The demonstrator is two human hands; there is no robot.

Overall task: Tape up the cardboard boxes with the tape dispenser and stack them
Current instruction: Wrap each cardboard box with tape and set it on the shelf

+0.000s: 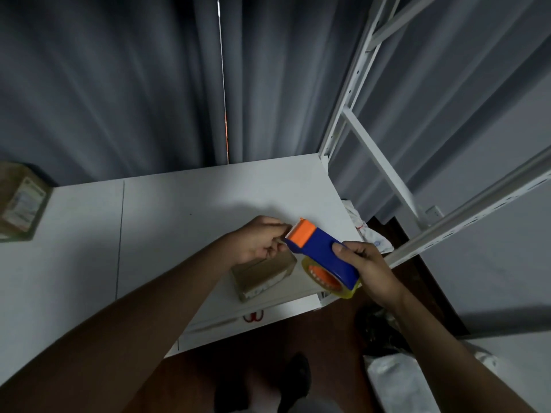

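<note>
Head view, looking down on a white bench (167,210) set against dark grey curtains (119,84). The right hand (362,262) holds a blue tape dispenser (323,253) above the bench's right edge, fingers curled round its body; the orange cutter end points toward the left hand (259,239), and the roll of clear tape (328,278) hangs below, partly hidden by the blue housing. The left hand's grip is closed, its fingertips pinched together at the cutter; the tape end itself is too fine and blurred to make out. A small cardboard box (262,275) lies on the bench just below both hands, its far side covered by the left hand. A second cardboard box (21,201) stands at the bench's left, cut off by the frame edge. A white metal shelf frame (351,108) rises at right.
</note>
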